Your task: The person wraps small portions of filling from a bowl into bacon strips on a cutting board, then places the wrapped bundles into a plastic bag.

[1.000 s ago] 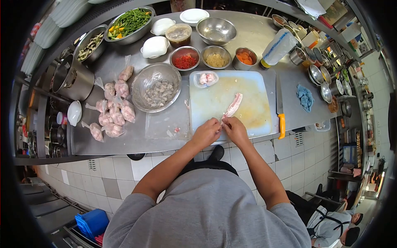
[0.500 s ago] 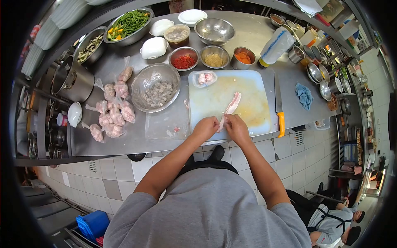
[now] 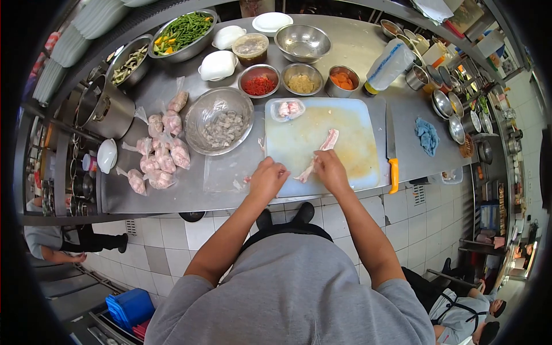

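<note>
Pinching with my right hand (image 3: 329,169), I hold the near end of one pale meat strip (image 3: 319,154) on the single white cutting board (image 3: 351,144); my left hand (image 3: 267,178) sits curled at the board's left edge, whether it grips anything I cannot tell. One steel counter (image 3: 356,52) carries it all. One big bowl of chopped meat (image 3: 219,121) stands left, seven or so bagged portions (image 3: 161,152) beyond. One orange-handled knife (image 3: 392,161) lies right. Three small bowls (image 3: 302,80) line the far edge.

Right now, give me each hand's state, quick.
Left hand: closed in a loose fist at the white cutting board's edge; contents cannot be told.
Right hand: closed on the pale pink raw meat strip.
</note>
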{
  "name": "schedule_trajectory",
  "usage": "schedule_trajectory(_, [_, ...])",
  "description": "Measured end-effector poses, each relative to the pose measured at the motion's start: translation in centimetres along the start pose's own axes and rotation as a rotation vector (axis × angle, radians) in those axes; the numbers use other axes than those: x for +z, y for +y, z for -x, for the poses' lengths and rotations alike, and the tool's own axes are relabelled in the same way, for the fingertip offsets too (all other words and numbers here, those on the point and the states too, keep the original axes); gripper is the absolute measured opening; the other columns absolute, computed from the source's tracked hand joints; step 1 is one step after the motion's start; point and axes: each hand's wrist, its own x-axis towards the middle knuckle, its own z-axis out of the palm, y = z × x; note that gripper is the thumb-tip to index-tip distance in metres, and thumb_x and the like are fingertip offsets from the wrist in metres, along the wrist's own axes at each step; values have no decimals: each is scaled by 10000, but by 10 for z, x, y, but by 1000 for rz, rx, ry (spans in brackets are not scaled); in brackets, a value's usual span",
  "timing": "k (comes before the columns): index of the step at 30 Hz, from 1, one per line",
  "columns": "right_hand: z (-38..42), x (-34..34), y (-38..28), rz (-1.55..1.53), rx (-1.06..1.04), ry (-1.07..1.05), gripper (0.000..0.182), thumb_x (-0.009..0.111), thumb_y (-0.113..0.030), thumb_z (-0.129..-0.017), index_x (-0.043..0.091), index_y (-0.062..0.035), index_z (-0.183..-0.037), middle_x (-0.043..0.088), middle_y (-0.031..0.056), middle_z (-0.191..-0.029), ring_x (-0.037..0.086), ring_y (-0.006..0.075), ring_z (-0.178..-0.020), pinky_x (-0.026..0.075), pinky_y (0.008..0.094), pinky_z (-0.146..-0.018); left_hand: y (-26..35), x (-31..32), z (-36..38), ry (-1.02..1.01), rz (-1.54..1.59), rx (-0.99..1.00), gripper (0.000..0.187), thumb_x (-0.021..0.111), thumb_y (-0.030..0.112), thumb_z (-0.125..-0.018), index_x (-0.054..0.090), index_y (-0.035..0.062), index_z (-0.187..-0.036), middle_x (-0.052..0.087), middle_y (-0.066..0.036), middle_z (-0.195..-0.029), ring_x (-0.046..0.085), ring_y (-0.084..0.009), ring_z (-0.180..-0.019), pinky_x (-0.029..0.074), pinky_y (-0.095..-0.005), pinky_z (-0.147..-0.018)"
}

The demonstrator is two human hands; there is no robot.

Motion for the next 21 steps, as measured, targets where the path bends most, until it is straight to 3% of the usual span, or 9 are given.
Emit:
schedule_trajectory(2, [-3, -5, 10, -39, 90, 70, 184, 716, -126, -826, 698, -60, -997, 639, 151, -965, 650, 336, -857, 525, 435, -764, 19, 5, -11, 20, -51, 162, 221, 772, 274, -831, 753, 91, -954, 601, -96, -881, 640, -292, -886, 519, -413, -766])
schedule_trajectory(4, [-5, -13, 18, 86, 301, -189, 213, 752, -215, -820, 680, -54, -939, 654, 145, -919, 652, 328, -852, 521, 427, -762, 38, 20, -22, -19, 3, 107, 251, 778, 294, -824, 743, 83, -956, 628, -102, -933, 647, -318, -932, 526, -424, -810])
schedule_trajectory(5, [0, -8, 22, 113, 244, -178, 267, 778, -285, -801, 664, -53, -869, 664, 144, -885, 657, 335, -850, 523, 440, -759, 45, 29, -29, -119, -38, 64, 267, 773, 298, -828, 732, 71, -963, 637, -111, -966, 653, -327, -954, 528, -428, -821])
schedule_trajectory(7, [2, -5, 16, 137, 227, -180, 255, 776, -274, -798, 666, -51, -856, 663, 148, -890, 660, 342, -846, 524, 448, -756, 48, 44, -39, -273, -73, 7, 299, 766, 282, -819, 698, 43, -986, 670, -158, -1028, 670, -351, -989, 536, -444, -845])
schedule_trajectory(13, [4, -6, 12, 174, 247, -168, 180, 742, -202, -788, 663, -44, -827, 667, 161, -886, 663, 364, -827, 533, 456, -750, 43, 50, -49, -315, -46, -39, 249, 732, 211, -788, 686, 32, -954, 705, -199, -961, 692, -368, -898, 548, -448, -801])
schedule_trajectory(16, [10, -16, 20, -50, 367, -184, 185, 733, -204, -793, 667, -38, -843, 672, 161, -878, 662, 361, -819, 532, 449, -751, 34, 51, -53, -360, 109, -85, 255, 702, 192, -801, 660, 19, -984, 705, -215, -906, 689, -399, -878, 542, -471, -783])
schedule_trajectory(18, [12, -23, 23, -135, 339, -117, 177, 733, -173, -817, 666, -24, -884, 648, 140, -815, 641, 293, -771, 519, 399, -724, 28, 52, -52, -337, 229, -155, 261, 699, 184, -812, 644, 30, -1016, 706, -215, -884, 690, -400, -868, 537, -472, -782])
schedule_trajectory(19, [11, -24, 23, -136, 340, -116, 177, 733, -173, -817, 666, -24, -884, 648, 140, -815, 641, 293, -771, 519, 399, -724, 26, 52, -52, -308, 346, -226, 270, 696, 176, -823, 628, 42, -1048, 706, -216, -862, 691, -401, -857, 533, -473, -780])
schedule_trajectory(21, [8, -27, 21, 52, 289, -190, 157, 730, -154, -835, 698, -27, -922, 659, 141, -858, 642, 299, -773, 519, 404, -717, 24, 49, -52, -293, 288, -232, 287, 700, 177, -836, 607, 55, -1079, 706, -214, -866, 692, -399, -850, 532, -473, -773])
